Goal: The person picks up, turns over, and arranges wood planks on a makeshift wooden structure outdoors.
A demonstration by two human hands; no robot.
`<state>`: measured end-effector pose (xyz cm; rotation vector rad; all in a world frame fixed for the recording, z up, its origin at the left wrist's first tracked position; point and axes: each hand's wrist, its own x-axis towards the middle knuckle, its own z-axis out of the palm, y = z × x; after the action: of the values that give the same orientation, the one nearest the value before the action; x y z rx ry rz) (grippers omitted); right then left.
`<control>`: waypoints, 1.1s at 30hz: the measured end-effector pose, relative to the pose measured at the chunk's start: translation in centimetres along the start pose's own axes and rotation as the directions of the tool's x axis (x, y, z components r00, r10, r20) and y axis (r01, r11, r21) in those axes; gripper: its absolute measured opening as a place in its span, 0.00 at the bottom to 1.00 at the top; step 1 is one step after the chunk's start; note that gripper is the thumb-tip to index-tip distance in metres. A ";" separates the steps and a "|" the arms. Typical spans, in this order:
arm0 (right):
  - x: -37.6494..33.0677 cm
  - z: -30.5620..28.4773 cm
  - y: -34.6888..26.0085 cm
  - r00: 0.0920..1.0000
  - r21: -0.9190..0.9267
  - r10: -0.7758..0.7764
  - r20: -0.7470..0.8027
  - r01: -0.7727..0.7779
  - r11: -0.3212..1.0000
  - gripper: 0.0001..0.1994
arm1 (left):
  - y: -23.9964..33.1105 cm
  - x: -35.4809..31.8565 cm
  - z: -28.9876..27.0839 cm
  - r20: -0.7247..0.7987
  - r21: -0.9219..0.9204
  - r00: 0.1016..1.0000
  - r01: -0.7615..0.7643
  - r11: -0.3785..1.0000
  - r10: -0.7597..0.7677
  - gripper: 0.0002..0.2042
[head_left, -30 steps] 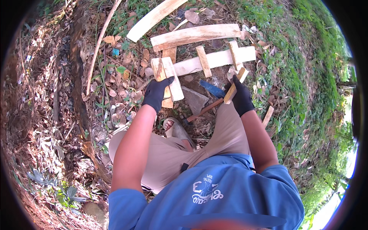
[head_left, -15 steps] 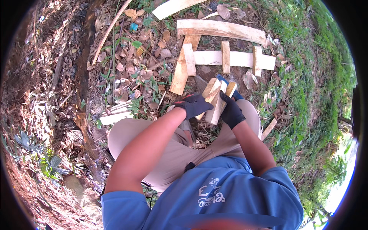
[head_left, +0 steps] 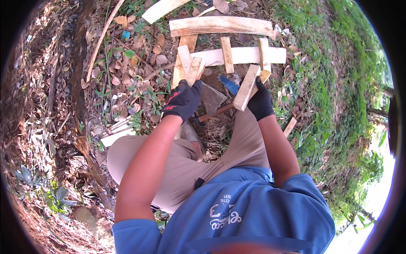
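Note:
My left hand (head_left: 185,100), in a black glove with red marks, is closed round short wooden blocks (head_left: 194,70) that stick up past the fingers. More short blocks (head_left: 246,89) are gripped in my gloved right hand (head_left: 260,101), the thumb lying along their side. Between my hands, on the ground, are a flat grey stone (head_left: 212,99), a blue object (head_left: 229,85) and a tool with a brown wooden handle (head_left: 216,112) and dark head, apparently a hammer. Beyond them a pale board (head_left: 243,55) lies crosswise, with short wooden pieces (head_left: 227,55) set across it.
A longer board (head_left: 220,26) lies farther off, and another pale board (head_left: 163,9) beyond that. A slanting plank (head_left: 188,42) passes beneath. Thin wood strips (head_left: 118,132) lie by my left knee, a small offcut (head_left: 290,126) by my right. Dry leaves cover the left, grass (head_left: 330,106) the right.
My hands have moved apart, splitting the bundle of blocks between them. The left went left and the right stayed nearer my right knee. The stone and brown handle between them now show.

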<state>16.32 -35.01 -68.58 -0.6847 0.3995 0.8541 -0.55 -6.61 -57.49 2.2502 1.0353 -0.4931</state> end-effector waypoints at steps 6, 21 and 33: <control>-1.3 0.9 -0.4 0.988 0.003 0.002 0.153 -0.002 1.000 0.24 | -0.8 2.1 -0.6 -0.041 -0.140 0.949 -0.316 0.938 0.313 0.25; -1.7 4.8 2.5 0.991 -0.198 0.051 -0.124 -0.075 0.977 0.23 | 3.1 0.0 -4.7 -0.069 -0.557 0.981 -0.191 0.808 0.184 0.34; 3.9 5.3 6.7 0.926 -0.989 -0.369 -0.082 -0.122 -0.088 0.32 | -0.4 1.2 -3.8 -0.292 -0.361 0.672 -0.736 0.572 0.681 0.21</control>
<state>13.60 -26.05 -69.65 -2.3908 -0.1633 0.7077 0.14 -3.24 -55.43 2.0386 0.1607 0.2361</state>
